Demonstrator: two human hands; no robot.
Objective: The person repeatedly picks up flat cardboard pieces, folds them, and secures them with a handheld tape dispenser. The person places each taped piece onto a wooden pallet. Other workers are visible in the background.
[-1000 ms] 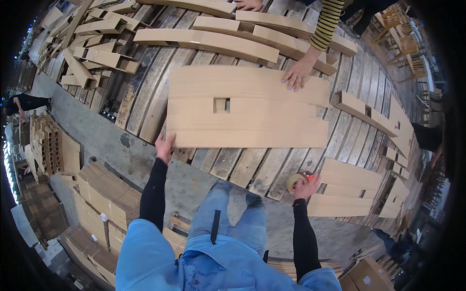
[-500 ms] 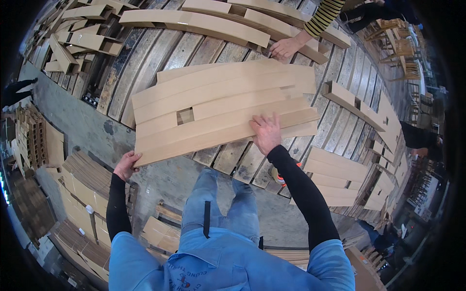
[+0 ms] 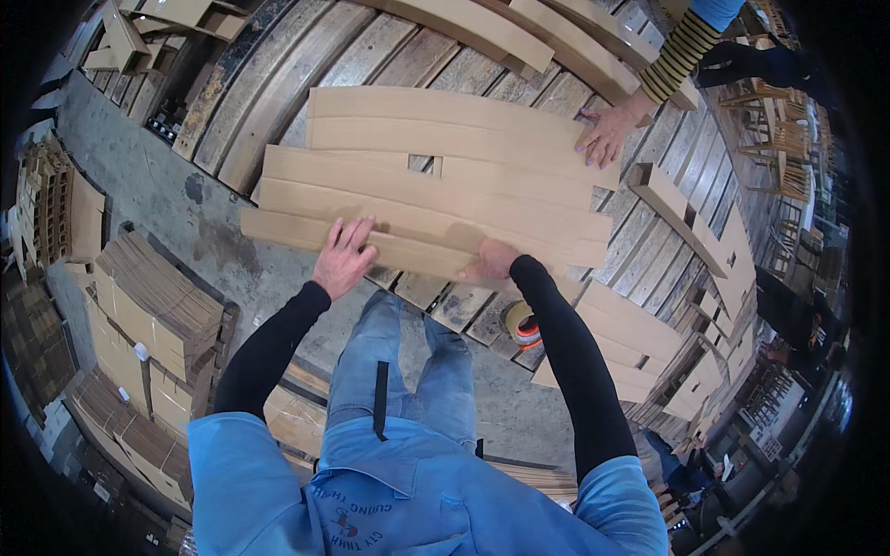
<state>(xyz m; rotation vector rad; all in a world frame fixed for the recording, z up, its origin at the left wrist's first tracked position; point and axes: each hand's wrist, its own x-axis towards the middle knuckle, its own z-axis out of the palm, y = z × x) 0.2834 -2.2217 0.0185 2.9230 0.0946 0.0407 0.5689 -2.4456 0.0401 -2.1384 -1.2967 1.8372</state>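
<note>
A flat brown cardboard sheet (image 3: 371, 191) with crease lines and a small cut-out lies on the slatted wooden table in front of me. My left hand (image 3: 346, 259) rests on its near flap with the fingers spread. Further right, my right hand (image 3: 490, 260) is closed on the same near edge, some fingers hidden. Behind this sheet lies another creased cardboard sheet (image 3: 399, 116), partly covered by it. A co-worker's hand (image 3: 607, 132) in a striped sleeve touches the far right part of the cardboard.
Folded long cardboard boxes (image 3: 482, 32) lie along the far side. A roll of tape (image 3: 522, 324) sits near my right forearm. More flat cardboard (image 3: 621, 334) and an open box (image 3: 681, 218) are at the right. Cardboard stacks (image 3: 153, 296) stand on the floor at left.
My left hand has moved from the sheet's left corner to its near flap. My right hand has come down to the near edge. The co-worker's hand has moved right, onto the cardboard.
</note>
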